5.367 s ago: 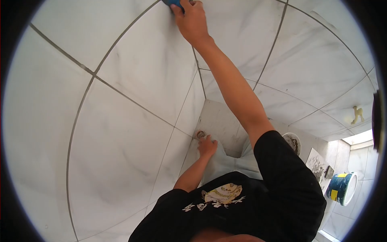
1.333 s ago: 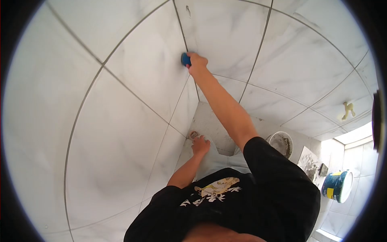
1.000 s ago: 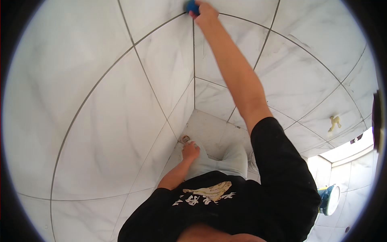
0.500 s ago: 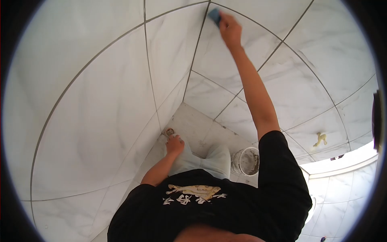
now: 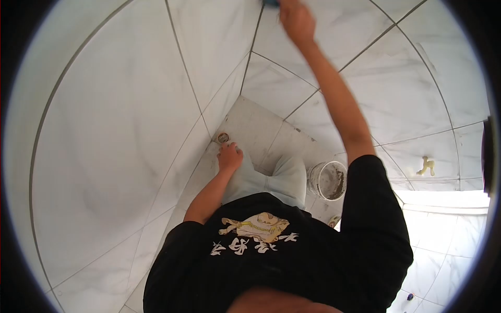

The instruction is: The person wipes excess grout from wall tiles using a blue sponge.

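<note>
My right hand (image 5: 298, 22) is raised at the top edge, closed on a blue tool (image 5: 271, 3) that the frame cuts off. The tool is near the corner line where two tiled walls (image 5: 292, 73) meet. Low down, my left hand (image 5: 229, 156) rests at my knee, fingers bent, just below a small round drain (image 5: 223, 137) in the floor. Whether its fingers hold anything is hard to see. A white bucket (image 5: 342, 181) with grey residue inside stands on the floor to the right of my legs.
Marbled wall tiles (image 5: 115, 130) with dark joints rise on the left. A yellowish fitting (image 5: 426, 166) sticks out of the right wall. Beyond it lies a bright opening (image 5: 443, 201) with a tiled surface. A dark object (image 5: 488, 156) stands at the far right edge.
The view has tilted down, so floor, bucket and left hand appear higher. My right hand, still with the blue tool, is now nearer the top edge, and the tool is partly out of frame.
</note>
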Action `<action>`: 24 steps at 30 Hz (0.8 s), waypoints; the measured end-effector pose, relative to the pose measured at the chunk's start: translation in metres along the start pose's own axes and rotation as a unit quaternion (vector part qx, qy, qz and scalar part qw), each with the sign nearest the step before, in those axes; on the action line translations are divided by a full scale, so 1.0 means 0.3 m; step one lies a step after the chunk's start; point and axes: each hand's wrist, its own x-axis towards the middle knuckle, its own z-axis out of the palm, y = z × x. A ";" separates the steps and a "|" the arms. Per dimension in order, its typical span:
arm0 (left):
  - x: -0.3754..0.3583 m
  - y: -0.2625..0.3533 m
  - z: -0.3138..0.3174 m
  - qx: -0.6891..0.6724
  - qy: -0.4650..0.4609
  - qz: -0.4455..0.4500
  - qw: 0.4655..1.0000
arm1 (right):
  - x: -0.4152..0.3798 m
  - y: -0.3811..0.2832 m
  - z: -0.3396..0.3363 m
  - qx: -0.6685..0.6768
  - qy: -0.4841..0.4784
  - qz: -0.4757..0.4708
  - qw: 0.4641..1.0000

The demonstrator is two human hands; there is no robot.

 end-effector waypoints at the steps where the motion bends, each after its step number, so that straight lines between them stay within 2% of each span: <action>1: -0.001 -0.005 0.000 0.005 -0.004 0.000 1.000 | -0.177 -0.001 0.080 0.061 -0.003 0.011 0.998; 2: -0.001 -0.006 0.002 0.005 -0.001 0.001 1.000 | -0.375 -0.012 0.122 0.091 -0.099 0.041 0.990; 3: 0.001 -0.003 0.002 0.004 0.004 0.003 1.000 | -0.520 -0.055 0.110 0.054 -0.263 0.105 0.957; 4: 0.002 -0.037 0.031 0.012 -0.001 0.005 1.000 | -0.673 -0.056 0.092 0.155 -0.309 0.155 0.926; 5: 0.019 -0.091 0.072 0.008 -0.001 0.026 1.000 | -0.829 -0.055 0.094 0.206 -0.288 0.199 0.914; 6: 0.060 -0.103 0.080 0.001 0.005 0.055 0.998 | -0.937 -0.074 0.055 0.243 -0.246 0.294 0.891; 7: 0.068 -0.073 0.056 0.005 0.004 0.077 0.997 | -0.944 -0.098 -0.040 0.375 -0.303 0.599 0.639; 8: 0.035 -0.045 0.036 0.009 0.012 0.048 0.999 | -0.961 -0.109 -0.148 0.497 -0.186 0.734 0.424; 9: 0.011 -0.029 0.030 0.013 0.018 0.020 1.000 | -0.965 -0.105 -0.279 0.602 -0.131 0.739 0.273; 10: 0.014 -0.022 0.033 0.029 0.011 0.019 0.999 | -0.946 -0.101 -0.417 0.673 -0.089 0.702 0.215; 11: 0.019 -0.018 0.033 0.043 0.006 0.014 0.999 | -0.909 -0.077 -0.523 0.671 -0.076 0.702 0.226; 13: -0.003 -0.001 0.032 0.068 -0.004 0.026 0.997 | -0.835 -0.035 -0.710 0.668 -0.115 0.628 0.381; 15: 0.023 -0.031 0.030 0.086 -0.005 0.036 0.996 | -0.688 0.037 -0.853 0.540 -0.162 0.590 0.578; 17: 0.077 -0.071 0.047 0.010 -0.002 0.167 0.986 | -0.537 0.112 -0.998 0.479 -0.143 0.520 0.693; 18: 0.026 0.056 -0.076 -0.104 -0.020 0.151 0.983 | -0.512 0.177 -1.039 0.444 -0.147 0.477 0.744; 19: -0.096 0.247 -0.306 -0.213 -0.040 0.132 0.967 | -0.494 0.234 -1.075 0.408 -0.149 0.435 0.789; 20: -0.222 0.399 -0.467 -0.376 0.041 0.183 0.907 | -0.472 0.262 -1.119 0.350 -0.133 0.396 0.838; 21: -0.363 0.533 -0.654 -0.419 0.139 0.271 0.856 | -0.455 0.288 -1.154 0.347 -0.125 0.363 0.855; 22: -0.418 0.550 -0.794 -0.433 0.218 0.398 0.779 | -0.438 0.300 -1.183 0.398 -0.101 0.408 0.816; 23: -0.539 0.610 -0.961 -0.343 0.392 0.474 0.710 | -0.433 0.306 -1.205 0.447 -0.079 0.450 0.769; 24: -0.642 0.631 -1.125 -0.245 0.401 0.646 0.602 | -0.441 0.309 -1.217 0.445 -0.087 0.450 0.769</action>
